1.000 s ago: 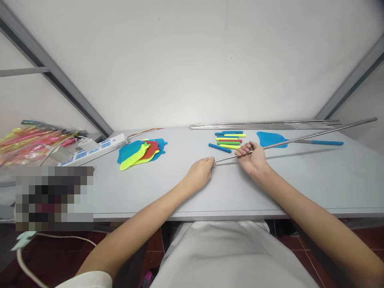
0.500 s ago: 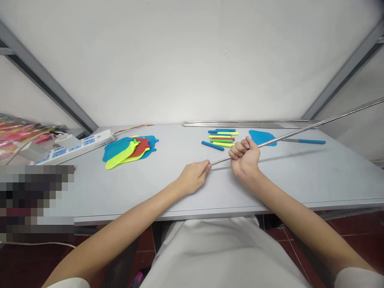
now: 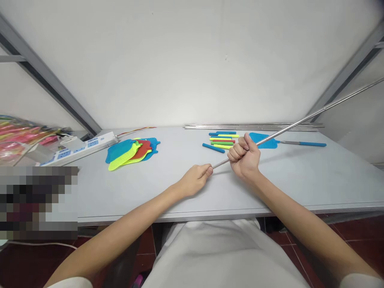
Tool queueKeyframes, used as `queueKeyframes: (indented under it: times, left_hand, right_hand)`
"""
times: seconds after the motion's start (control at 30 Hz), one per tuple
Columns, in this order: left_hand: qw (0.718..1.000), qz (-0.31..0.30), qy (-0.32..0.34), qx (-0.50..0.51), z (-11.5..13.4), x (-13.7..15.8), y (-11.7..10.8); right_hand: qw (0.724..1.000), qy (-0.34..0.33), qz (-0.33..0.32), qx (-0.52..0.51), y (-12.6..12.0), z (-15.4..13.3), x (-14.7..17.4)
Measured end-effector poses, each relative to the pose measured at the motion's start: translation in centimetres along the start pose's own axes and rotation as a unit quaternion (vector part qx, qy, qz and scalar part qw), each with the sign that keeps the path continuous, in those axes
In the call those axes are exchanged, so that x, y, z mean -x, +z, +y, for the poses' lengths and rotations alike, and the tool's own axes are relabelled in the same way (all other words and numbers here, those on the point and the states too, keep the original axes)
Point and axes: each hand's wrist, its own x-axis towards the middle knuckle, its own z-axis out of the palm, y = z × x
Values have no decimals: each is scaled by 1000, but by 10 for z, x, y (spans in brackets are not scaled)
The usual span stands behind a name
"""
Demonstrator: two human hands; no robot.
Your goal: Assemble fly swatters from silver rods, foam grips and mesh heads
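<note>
A long, thin telescopic metal rod slants up from the middle of the table and runs out of view at the right. My left hand is closed on its lower end, with thumb and fingers pressed together. Just up the rod, my right hand wraps its fingers round it, palm turned upward. A short thin section of the rod shows between the two hands. Behind my right hand lie several coloured handle sleeves and a blue fly swatter with a metal shaft and blue handle.
Several thin metal rods lie along the wall. To the left is a pile of blue, yellow and red swatter heads. A white power strip with plugs and bagged colourful items are further left. The table's front edge is near my body.
The rod now slants more steeply, its far part higher at the right. Both hands keep their grip in nearly the same place. The view has shifted slightly.
</note>
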Motion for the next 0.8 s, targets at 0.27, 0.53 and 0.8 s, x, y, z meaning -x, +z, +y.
queueKeyframes:
  times: [0.27,0.53,0.8]
  left_hand:
    - [995,-11,-1,95,1,-1,1]
    - [982,-20,2,187,0,-1,3]
    - [976,-20,-18,214,2,-4,3]
  right_hand:
    - [999,30,-45,0,2,0,0]
    - [998,32,-59,15,9,2,5]
    - [996,41,-53,57,9,-4,-1]
